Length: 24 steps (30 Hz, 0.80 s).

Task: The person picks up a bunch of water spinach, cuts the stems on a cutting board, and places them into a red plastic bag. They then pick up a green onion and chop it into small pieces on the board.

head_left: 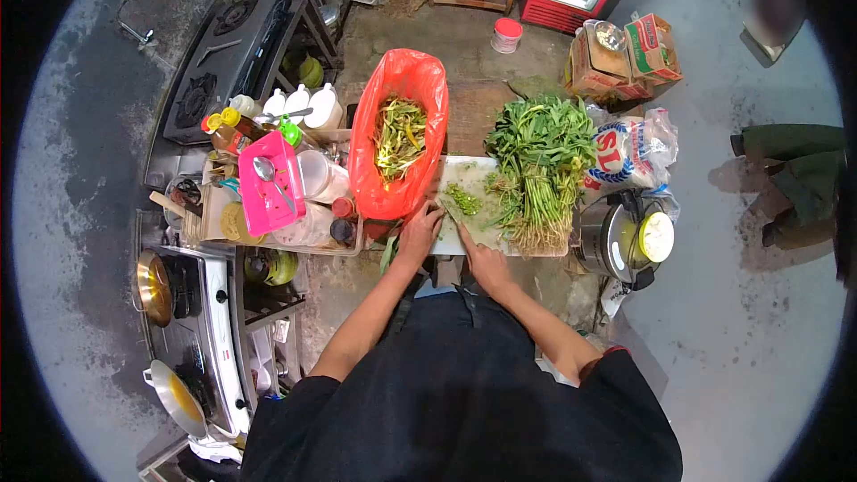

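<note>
Chopped at the near-left corner of a flat white cutting board (445, 245), left hand (420, 228) with fingers bunched together on a small heap of finely chopped greens (463, 201), right hand (483, 261) closed around a knife (464, 234), its blade hard to make out. Judged the cutting barely begun: saw a thick bundle of leafy stalks (541, 165), pale roots attached, uncut along the board's right edge, and a crinkly red plastic bag (397, 80) of limp yellow-green trimmings by its left edge.

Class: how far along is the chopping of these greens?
Done: small pile of chopped green pieces on the white cutting board, trimmings in the red plastic bag. In hand: left hand and right hand at the board. Left: large bunch of leafy greens, whole.
</note>
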Each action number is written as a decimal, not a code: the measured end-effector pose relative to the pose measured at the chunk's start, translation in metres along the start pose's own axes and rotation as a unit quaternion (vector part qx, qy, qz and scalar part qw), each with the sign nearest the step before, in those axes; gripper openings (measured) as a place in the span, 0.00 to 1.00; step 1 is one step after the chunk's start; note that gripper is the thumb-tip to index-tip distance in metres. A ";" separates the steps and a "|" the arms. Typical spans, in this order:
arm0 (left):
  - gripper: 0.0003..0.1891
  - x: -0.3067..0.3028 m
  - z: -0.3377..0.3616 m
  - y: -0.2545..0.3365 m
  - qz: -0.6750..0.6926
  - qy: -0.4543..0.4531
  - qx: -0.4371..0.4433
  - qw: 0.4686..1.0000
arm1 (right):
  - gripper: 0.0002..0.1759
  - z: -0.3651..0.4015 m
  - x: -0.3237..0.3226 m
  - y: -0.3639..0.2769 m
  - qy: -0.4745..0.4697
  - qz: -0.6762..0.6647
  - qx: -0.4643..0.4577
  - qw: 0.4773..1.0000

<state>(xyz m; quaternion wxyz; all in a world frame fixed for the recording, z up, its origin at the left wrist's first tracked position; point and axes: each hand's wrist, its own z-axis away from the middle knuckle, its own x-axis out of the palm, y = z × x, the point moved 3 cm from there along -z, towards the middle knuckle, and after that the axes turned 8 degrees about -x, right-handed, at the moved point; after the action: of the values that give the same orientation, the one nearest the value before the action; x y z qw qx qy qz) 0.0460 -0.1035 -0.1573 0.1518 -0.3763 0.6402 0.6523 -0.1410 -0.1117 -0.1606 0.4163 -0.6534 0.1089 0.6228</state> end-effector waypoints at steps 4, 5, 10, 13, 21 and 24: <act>0.09 0.004 -0.001 -0.002 0.013 0.003 -0.012 1.000 | 0.41 0.013 -0.009 0.007 -0.012 0.005 -0.007 1.000; 0.09 0.004 0.000 -0.003 0.021 0.006 -0.016 1.000 | 0.41 0.014 -0.010 0.008 -0.013 0.005 -0.009 1.000; 0.09 0.006 0.000 -0.004 0.021 0.020 -0.029 0.999 | 0.41 0.006 -0.020 0.003 0.001 -0.035 0.002 0.999; 0.09 0.006 -0.001 -0.005 0.023 0.027 -0.023 0.999 | 0.40 0.005 -0.029 -0.008 -0.027 -0.033 0.010 0.999; 0.09 0.007 -0.001 -0.007 0.045 0.012 -0.057 0.997 | 0.37 -0.003 -0.028 -0.006 -0.015 -0.041 0.002 0.999; 0.09 0.006 -0.001 -0.006 0.042 0.015 -0.052 0.998 | 0.38 -0.015 -0.020 -0.004 -0.028 -0.036 0.007 0.999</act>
<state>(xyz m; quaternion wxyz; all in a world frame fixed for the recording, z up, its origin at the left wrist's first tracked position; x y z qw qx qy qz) 0.0465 -0.1053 -0.1661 0.0947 -0.3657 0.6228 0.6851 -0.1316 -0.1274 -0.1426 0.4464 -0.6361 0.0781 0.6245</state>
